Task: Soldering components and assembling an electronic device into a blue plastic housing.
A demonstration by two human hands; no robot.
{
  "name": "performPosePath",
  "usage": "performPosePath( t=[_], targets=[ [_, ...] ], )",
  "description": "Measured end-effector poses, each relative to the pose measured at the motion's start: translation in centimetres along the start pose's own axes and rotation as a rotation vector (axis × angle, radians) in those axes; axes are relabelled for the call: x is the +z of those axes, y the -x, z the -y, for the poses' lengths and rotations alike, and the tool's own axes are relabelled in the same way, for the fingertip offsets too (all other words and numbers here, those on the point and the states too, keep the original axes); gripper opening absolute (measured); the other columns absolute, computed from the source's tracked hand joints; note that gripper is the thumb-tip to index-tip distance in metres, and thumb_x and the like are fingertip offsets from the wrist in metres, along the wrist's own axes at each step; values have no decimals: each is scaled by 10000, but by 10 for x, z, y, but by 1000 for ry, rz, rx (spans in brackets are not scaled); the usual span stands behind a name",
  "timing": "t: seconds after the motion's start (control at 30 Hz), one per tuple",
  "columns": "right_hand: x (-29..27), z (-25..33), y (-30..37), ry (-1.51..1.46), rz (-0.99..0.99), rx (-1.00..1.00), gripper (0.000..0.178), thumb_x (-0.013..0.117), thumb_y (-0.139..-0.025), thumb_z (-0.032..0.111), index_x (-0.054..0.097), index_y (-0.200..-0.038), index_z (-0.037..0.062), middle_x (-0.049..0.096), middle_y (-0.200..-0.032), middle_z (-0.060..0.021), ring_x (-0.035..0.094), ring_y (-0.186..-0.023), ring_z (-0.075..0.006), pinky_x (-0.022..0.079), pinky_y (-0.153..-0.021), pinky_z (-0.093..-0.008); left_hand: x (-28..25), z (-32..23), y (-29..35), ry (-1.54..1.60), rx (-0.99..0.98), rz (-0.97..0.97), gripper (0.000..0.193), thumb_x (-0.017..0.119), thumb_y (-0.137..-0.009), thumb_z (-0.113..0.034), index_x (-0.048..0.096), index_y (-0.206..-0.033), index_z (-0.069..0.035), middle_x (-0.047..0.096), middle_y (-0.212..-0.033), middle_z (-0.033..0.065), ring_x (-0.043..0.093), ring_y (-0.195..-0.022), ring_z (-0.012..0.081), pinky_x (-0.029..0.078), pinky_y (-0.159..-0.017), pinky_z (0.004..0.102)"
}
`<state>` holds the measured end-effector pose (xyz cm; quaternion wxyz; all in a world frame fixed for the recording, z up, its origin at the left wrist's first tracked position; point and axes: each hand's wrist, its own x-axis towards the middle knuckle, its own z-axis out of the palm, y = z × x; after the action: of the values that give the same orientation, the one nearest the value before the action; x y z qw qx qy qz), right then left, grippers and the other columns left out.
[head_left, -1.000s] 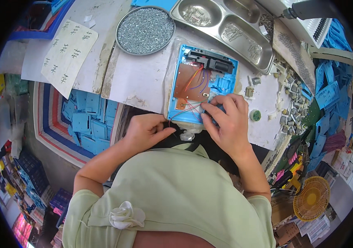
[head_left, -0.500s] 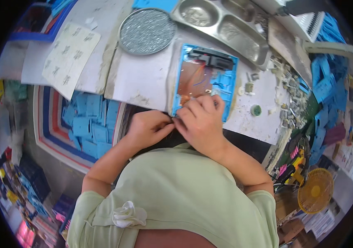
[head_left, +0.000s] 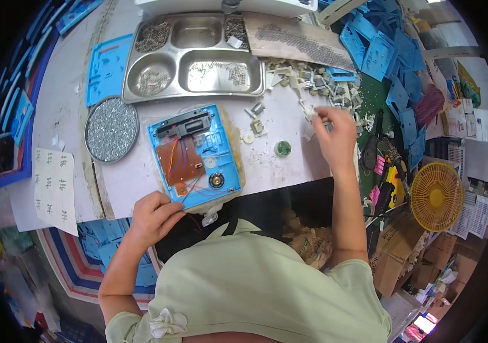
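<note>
A blue plastic casing [head_left: 229, 166] lies on the worktable, holding a brown circuit board [head_left: 180, 162], a black slotted module [head_left: 185, 124], a small round speaker [head_left: 216, 180] and thin coloured wires. My left hand [head_left: 153, 217] is at the casing's near left corner. Its thumb and forefinger are pressed together there; what is between them is too small to make out. Off to the right, my right hand [head_left: 338, 136] reaches down to the edge of a heap of small white and metal parts [head_left: 318, 83]. Its fingers curl together beside a white piece, and what they grip is partly hidden.
Beyond the casing stands a steel compartment tray [head_left: 198, 98] with screws. A round dish of small metal pieces [head_left: 112, 130] sits left of it. Near the table's middle is a green round item [head_left: 282, 148]. At right are a yellow fan [head_left: 439, 197] and blue plastic panels [head_left: 369, 48].
Both hands were together at the casing's near edge. My right hand has moved away to the parts heap; my left stays at the corner. The view has shifted, revealing the speaker.
</note>
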<state>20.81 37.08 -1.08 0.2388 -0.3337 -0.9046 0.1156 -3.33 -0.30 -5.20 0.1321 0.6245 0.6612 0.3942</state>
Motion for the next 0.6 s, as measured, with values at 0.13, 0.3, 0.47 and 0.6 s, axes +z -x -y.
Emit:
performPosePath(
  t=[0.13,0.3,0.47,0.6],
  targets=[
    [40,-3,-55,178,-76,-20,179,760,-823,207,749,-936,69,702,-894,-100,634,-913,-310,490,-828,-419,-5,-3,1,-16,-51,55,283,867,-728,-101,720,-970,-97,585,-806,58,613,-684,260,479,-571,380],
    [59,-13,-73,58,-122,-88,172,781,-798,197,700,-852,56,680,-874,-116,617,-884,-335,481,-820,-432,-10,-8,2,-19,-79,65,298,868,-731,-129,730,-994,-101,596,-820,59,626,-704,260,491,-584,379],
    [20,-3,-23,-827,-129,325,199,763,-862,-25,581,-834,50,618,-838,-19,580,-873,-120,454,-723,-265,-23,-14,-4,50,-74,-37,331,842,-717,-122,739,-1022,-47,636,-868,100,608,-705,239,480,-599,349],
    [1,37,27,-1081,111,320,186,732,-896,-49,565,-896,35,581,-913,-14,545,-837,-85,457,-716,-236,-41,-21,-25,-46,-165,-224,273,820,-743,-38,738,-1003,-33,649,-848,97,637,-702,243,496,-591,339]
  ],
)
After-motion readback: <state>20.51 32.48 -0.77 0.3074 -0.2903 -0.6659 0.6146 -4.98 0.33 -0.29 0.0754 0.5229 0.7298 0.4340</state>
